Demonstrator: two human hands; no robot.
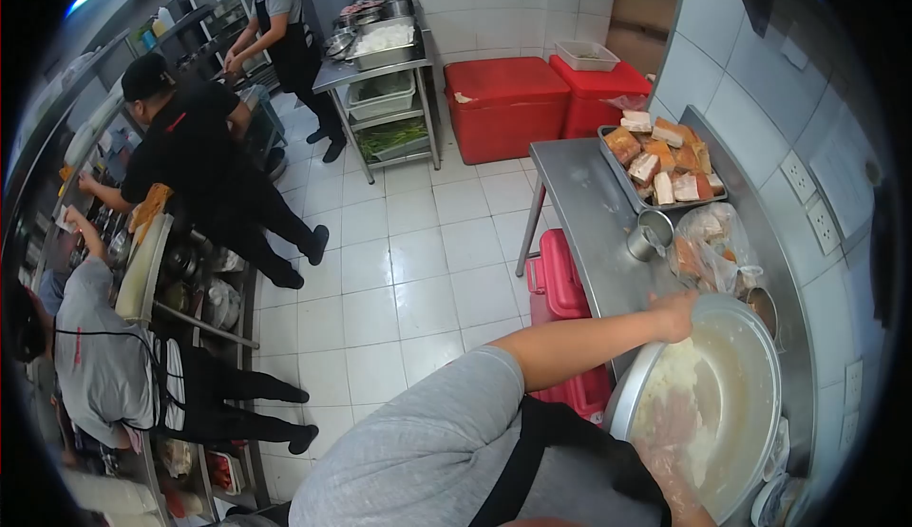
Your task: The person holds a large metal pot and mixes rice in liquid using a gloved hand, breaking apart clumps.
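A large metal basin [750,432] stands on the steel counter in front of me, with a wet, pale, lumpy mixture [689,370] inside. My left hand [674,316] is closed over the far-left rim of the basin. Down in the basin, my right hand [670,422] is coated with the white mixture and blurred, so its finger positions do not show clearly. Just beyond the basin are a clear plastic bag [712,242] of brownish chunks and a metal cup [651,234].
A tray of browned meat blocks [665,161] sits at the counter's far end. Red coolers [506,109] stand by the back wall, and a pink-red cooler [565,275] under the counter. Co-workers [199,118] work along the left shelving. White floor tiles [408,261] lie between.
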